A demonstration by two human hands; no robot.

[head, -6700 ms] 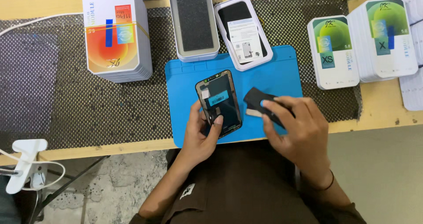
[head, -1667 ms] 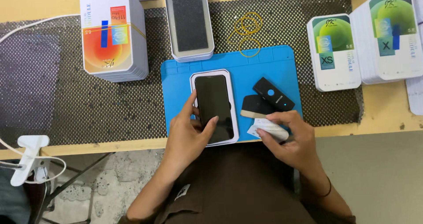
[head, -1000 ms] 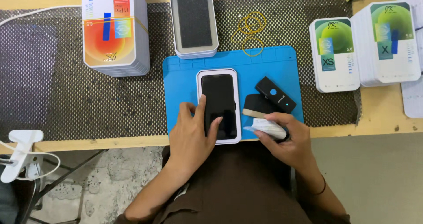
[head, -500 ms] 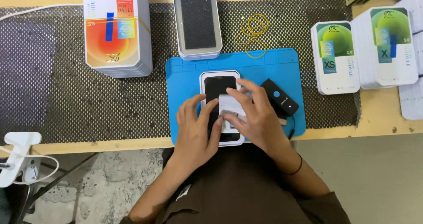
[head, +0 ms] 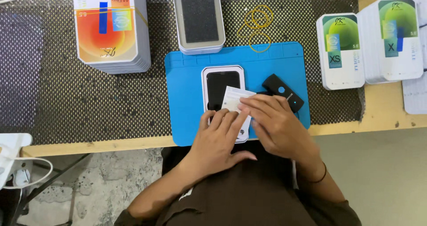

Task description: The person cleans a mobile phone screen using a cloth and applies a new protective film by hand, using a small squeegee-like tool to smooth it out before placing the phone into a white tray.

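Note:
A black phone screen [head: 221, 84] lies in a white tray [head: 205, 86] on the blue work mat [head: 187, 97]. My left hand [head: 220, 139] rests flat on the tray's near end, fingers spread over the screen. My right hand [head: 275, 124] presses a small white paper card [head: 235, 100] onto the screen with its fingertips. A black box-shaped device with a blue dot [head: 282, 92] lies on the mat just beyond my right hand.
An open grey foam-lined tray [head: 198, 17] stands behind the mat, yellow rubber bands [head: 255, 24] beside it. A stack of white boxes [head: 110, 28] sits far left, two more stacks [head: 369, 41] far right. Black mesh matting covers the wooden bench; its edge runs near me.
My right hand carried the white card from the mat's right side over onto the screen. My left hand slid to the tray's near end. The black device stayed put.

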